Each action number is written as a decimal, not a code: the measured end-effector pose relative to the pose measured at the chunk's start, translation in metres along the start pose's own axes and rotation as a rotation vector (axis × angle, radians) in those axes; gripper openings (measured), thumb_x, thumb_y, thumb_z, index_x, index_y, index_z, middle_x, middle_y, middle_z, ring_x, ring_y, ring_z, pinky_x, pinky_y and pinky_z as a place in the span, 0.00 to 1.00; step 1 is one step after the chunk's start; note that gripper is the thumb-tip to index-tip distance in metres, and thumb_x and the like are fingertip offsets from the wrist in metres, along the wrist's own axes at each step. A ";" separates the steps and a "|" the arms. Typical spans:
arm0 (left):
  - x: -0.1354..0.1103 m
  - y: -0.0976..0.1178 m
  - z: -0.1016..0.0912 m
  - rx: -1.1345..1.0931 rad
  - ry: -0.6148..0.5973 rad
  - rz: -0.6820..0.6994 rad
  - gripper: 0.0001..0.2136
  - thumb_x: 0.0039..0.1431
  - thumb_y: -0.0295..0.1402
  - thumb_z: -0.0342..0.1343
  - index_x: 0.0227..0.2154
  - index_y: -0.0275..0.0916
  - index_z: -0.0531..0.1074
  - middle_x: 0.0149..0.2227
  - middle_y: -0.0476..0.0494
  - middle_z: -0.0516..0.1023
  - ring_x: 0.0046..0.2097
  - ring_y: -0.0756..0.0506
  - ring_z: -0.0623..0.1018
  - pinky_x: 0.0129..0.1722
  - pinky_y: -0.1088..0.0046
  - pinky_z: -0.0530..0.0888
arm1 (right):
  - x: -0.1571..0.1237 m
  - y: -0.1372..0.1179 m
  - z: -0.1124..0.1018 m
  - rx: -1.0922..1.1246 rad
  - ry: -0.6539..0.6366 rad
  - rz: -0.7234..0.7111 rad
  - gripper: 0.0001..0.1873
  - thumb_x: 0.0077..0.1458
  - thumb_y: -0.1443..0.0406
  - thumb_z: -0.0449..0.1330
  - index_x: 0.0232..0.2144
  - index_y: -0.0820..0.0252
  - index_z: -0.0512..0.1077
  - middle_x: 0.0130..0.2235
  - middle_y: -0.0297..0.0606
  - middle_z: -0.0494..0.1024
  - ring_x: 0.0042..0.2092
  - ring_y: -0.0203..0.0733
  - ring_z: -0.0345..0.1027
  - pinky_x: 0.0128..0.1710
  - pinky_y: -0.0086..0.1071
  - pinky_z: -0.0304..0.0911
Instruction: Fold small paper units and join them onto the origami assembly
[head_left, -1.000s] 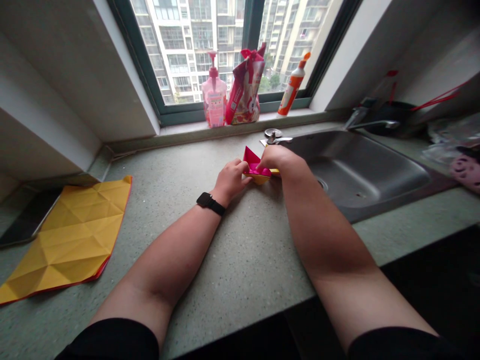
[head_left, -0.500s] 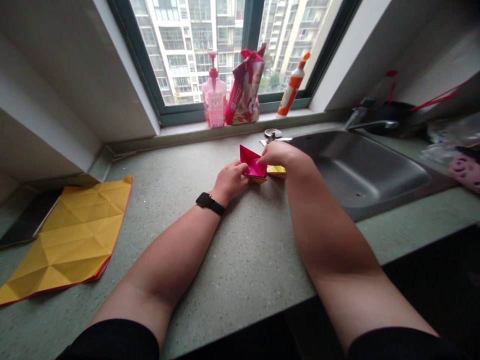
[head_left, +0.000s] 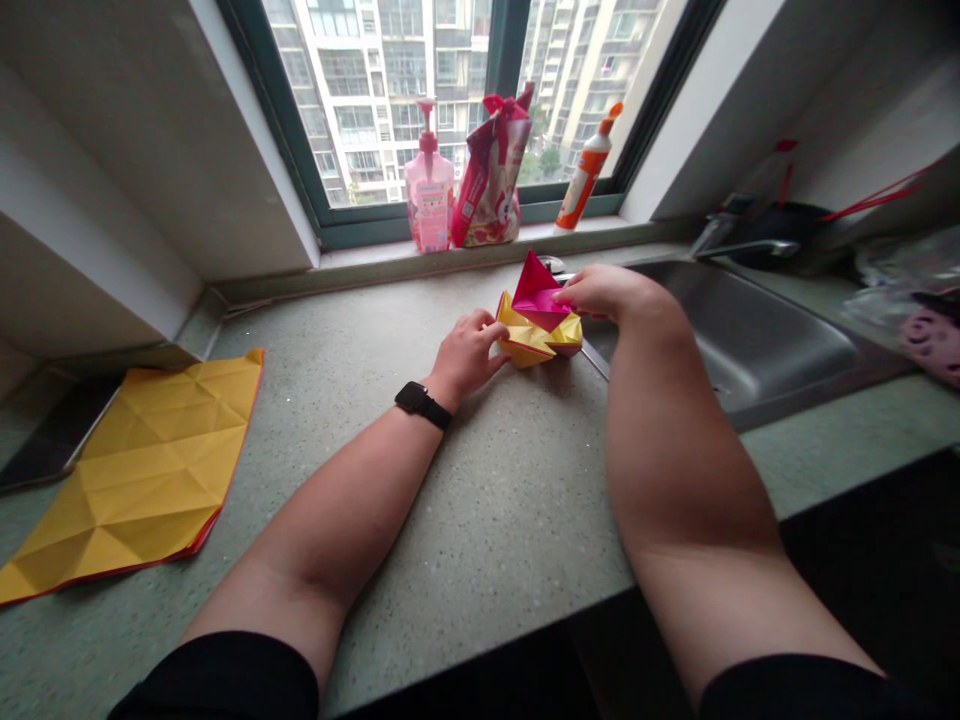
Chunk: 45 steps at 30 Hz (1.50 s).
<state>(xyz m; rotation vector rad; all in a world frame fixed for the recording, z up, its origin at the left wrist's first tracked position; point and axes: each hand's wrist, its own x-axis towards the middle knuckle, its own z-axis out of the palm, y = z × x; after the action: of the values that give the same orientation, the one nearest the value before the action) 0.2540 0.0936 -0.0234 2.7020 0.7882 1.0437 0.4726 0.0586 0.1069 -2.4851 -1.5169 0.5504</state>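
Observation:
A pink folded paper piece (head_left: 534, 290), with a pointed corner standing up, is pinched in the fingers of my right hand (head_left: 611, 290). It is held just over a yellow folded paper piece (head_left: 523, 345) on the counter. My left hand (head_left: 469, 350), a black watch on its wrist, grips that yellow piece by its left edge. Another bit of folded yellow paper (head_left: 571, 335) shows at its right; whether the two are joined I cannot tell.
Creased yellow sheets with red backs (head_left: 161, 465) lie on the counter at left. A steel sink (head_left: 750, 330) with a faucet (head_left: 750, 245) is at right. On the sill stand a pink pump bottle (head_left: 430, 205), a red bag (head_left: 491, 180) and an orange bottle (head_left: 583, 180).
The pink piece has come up and to the right in my right hand, away from the yellow piece, whose inside now shows. My left hand has stayed nearly in place.

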 end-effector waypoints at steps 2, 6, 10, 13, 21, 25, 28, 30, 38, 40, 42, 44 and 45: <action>0.001 0.001 -0.001 0.043 -0.014 0.012 0.08 0.63 0.33 0.71 0.41 0.42 0.78 0.52 0.39 0.78 0.52 0.38 0.77 0.53 0.56 0.79 | 0.002 0.004 -0.001 0.021 0.002 0.015 0.10 0.67 0.61 0.65 0.38 0.61 0.84 0.36 0.46 0.83 0.31 0.42 0.72 0.32 0.37 0.65; 0.002 0.003 -0.002 0.093 -0.096 0.048 0.03 0.65 0.29 0.67 0.36 0.41 0.79 0.48 0.40 0.81 0.51 0.38 0.76 0.50 0.58 0.78 | 0.003 0.007 0.001 0.140 -0.020 -0.030 0.07 0.65 0.61 0.68 0.35 0.58 0.81 0.32 0.40 0.80 0.27 0.38 0.66 0.27 0.34 0.61; 0.002 0.001 -0.002 0.075 -0.111 0.053 0.03 0.65 0.28 0.66 0.35 0.42 0.80 0.46 0.42 0.84 0.48 0.39 0.76 0.50 0.59 0.77 | 0.003 0.004 0.006 0.239 -0.056 -0.059 0.07 0.64 0.64 0.69 0.31 0.56 0.79 0.28 0.35 0.75 0.26 0.36 0.63 0.25 0.32 0.58; 0.002 -0.002 0.000 0.048 -0.093 0.057 0.03 0.65 0.28 0.67 0.35 0.42 0.80 0.47 0.43 0.85 0.49 0.39 0.77 0.51 0.59 0.77 | 0.005 0.001 0.010 0.254 -0.094 -0.062 0.07 0.62 0.63 0.71 0.32 0.56 0.78 0.28 0.34 0.75 0.26 0.37 0.65 0.26 0.32 0.60; 0.005 -0.005 0.005 -0.015 -0.071 0.088 0.05 0.65 0.25 0.66 0.34 0.41 0.78 0.46 0.42 0.85 0.49 0.41 0.79 0.55 0.59 0.77 | 0.005 -0.002 0.010 0.241 -0.129 -0.097 0.06 0.64 0.64 0.67 0.33 0.58 0.78 0.30 0.37 0.77 0.28 0.37 0.65 0.28 0.33 0.62; 0.006 -0.006 0.006 -0.054 -0.056 0.126 0.06 0.66 0.24 0.64 0.34 0.41 0.77 0.45 0.43 0.86 0.50 0.41 0.80 0.55 0.58 0.78 | 0.007 -0.003 0.011 0.189 -0.147 -0.087 0.05 0.64 0.64 0.67 0.35 0.58 0.80 0.30 0.38 0.78 0.29 0.39 0.66 0.27 0.34 0.61; 0.006 -0.006 0.007 -0.082 -0.057 0.129 0.07 0.65 0.23 0.64 0.33 0.41 0.77 0.46 0.43 0.85 0.51 0.42 0.81 0.55 0.59 0.78 | 0.006 -0.004 0.013 0.145 -0.143 -0.086 0.04 0.63 0.65 0.67 0.34 0.58 0.80 0.31 0.39 0.79 0.29 0.39 0.67 0.27 0.34 0.61; 0.006 -0.007 0.008 -0.091 -0.066 0.119 0.07 0.65 0.23 0.64 0.33 0.40 0.76 0.45 0.43 0.85 0.50 0.42 0.81 0.55 0.59 0.78 | 0.005 -0.006 0.014 0.117 -0.128 -0.087 0.06 0.63 0.66 0.67 0.32 0.58 0.80 0.29 0.38 0.77 0.29 0.39 0.66 0.27 0.34 0.60; 0.007 -0.005 0.008 -0.086 -0.144 0.135 0.05 0.62 0.23 0.65 0.36 0.40 0.77 0.48 0.41 0.84 0.53 0.39 0.81 0.59 0.54 0.78 | 0.005 -0.013 0.020 0.048 -0.087 -0.095 0.05 0.59 0.64 0.70 0.32 0.57 0.80 0.25 0.34 0.73 0.26 0.38 0.64 0.27 0.34 0.60; 0.007 -0.005 0.008 -0.091 -0.163 0.160 0.05 0.62 0.23 0.65 0.36 0.40 0.77 0.53 0.39 0.84 0.56 0.38 0.80 0.63 0.51 0.76 | 0.005 -0.009 0.017 0.090 -0.057 -0.104 0.05 0.57 0.63 0.72 0.33 0.56 0.81 0.26 0.36 0.75 0.28 0.40 0.67 0.28 0.34 0.62; 0.008 -0.005 0.009 -0.097 -0.157 0.171 0.04 0.64 0.24 0.64 0.36 0.39 0.77 0.58 0.39 0.82 0.59 0.38 0.78 0.65 0.50 0.74 | 0.004 -0.004 0.013 0.148 -0.026 -0.124 0.08 0.55 0.61 0.75 0.35 0.55 0.81 0.27 0.37 0.77 0.30 0.43 0.71 0.29 0.35 0.65; 0.009 -0.005 0.010 -0.099 -0.139 0.175 0.03 0.64 0.25 0.64 0.37 0.39 0.77 0.59 0.38 0.80 0.60 0.38 0.78 0.65 0.50 0.74 | 0.005 0.002 0.010 0.199 -0.010 -0.137 0.11 0.53 0.60 0.76 0.37 0.54 0.81 0.28 0.38 0.79 0.32 0.46 0.74 0.31 0.35 0.68; 0.009 -0.006 0.011 -0.101 -0.131 0.176 0.03 0.64 0.26 0.64 0.37 0.40 0.78 0.58 0.38 0.80 0.60 0.38 0.78 0.64 0.51 0.75 | 0.006 0.005 0.009 0.219 -0.012 -0.137 0.12 0.53 0.59 0.76 0.38 0.53 0.82 0.29 0.38 0.80 0.33 0.47 0.75 0.31 0.35 0.70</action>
<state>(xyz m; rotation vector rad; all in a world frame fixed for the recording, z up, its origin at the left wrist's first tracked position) 0.2645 0.1040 -0.0282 2.7578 0.4707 0.9000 0.4756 0.0610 0.0960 -2.2008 -1.5265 0.6690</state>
